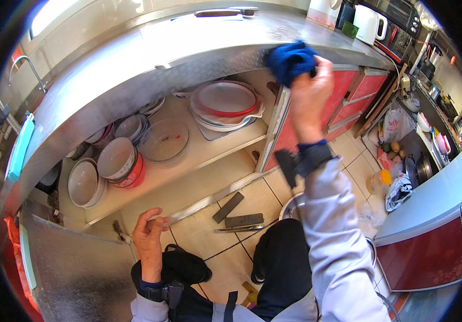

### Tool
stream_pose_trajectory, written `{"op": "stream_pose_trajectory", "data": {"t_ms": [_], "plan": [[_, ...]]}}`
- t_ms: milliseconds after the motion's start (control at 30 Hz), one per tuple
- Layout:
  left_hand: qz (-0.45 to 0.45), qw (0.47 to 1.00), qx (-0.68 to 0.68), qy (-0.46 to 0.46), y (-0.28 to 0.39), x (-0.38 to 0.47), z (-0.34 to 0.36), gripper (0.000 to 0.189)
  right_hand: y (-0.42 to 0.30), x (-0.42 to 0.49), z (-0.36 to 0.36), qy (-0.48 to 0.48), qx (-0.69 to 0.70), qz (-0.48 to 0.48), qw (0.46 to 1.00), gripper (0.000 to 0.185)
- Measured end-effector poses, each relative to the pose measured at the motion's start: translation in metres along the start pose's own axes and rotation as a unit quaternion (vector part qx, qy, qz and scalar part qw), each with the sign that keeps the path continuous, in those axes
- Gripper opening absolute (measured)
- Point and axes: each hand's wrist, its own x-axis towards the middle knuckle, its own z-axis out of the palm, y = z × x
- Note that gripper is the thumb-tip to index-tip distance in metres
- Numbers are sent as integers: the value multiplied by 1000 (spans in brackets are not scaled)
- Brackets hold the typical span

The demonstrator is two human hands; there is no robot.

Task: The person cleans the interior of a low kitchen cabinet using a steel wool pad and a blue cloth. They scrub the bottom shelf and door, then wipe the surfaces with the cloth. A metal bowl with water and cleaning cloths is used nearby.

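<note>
My right hand (pixel 315 96) grips a bunched blue cloth (pixel 291 62) at the front edge (pixel 219 66) of a stainless steel counter. The cloth looks slightly blurred and touches or nearly touches the metal. Held low before the open cabinet, my left hand (pixel 149 237) is empty, its fingers bent and apart. On the cabinet shelf (pixel 211 165) stand stacked bowls (pixel 117 159), a clear glass bowl (pixel 164 141) and a pile of plates (pixel 227 96) topped by a red-rimmed one.
Two dark rectangular blocks (pixel 244 220) and a thin metal tool (pixel 239 229) lie on the tiled floor, beside a metal basin (pixel 291 205). An open cabinet door (pixel 82 269) is at left. Knives (pixel 223 13) and a white electric kettle (pixel 369 25) are on the counter.
</note>
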Motion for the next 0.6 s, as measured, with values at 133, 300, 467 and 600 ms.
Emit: {"op": "stream_pose_trajectory", "data": {"t_ms": [133,300,467,600], "plan": [[-2,1000,-6,-1,-3,4,-1,25,53,31,-20,37,-118,76,989,25],[-5,1000,17,-5,-6,8,7,25,-16,-5,4,-10,-57,-41,997,23],[-46,998,-26,-27,0,12,18,32,-84,-107,13,-381,116,39,916,23],[-80,977,-178,-83,4,9,29,44,-115,-177,-17,-453,106,135,875,28]]}}
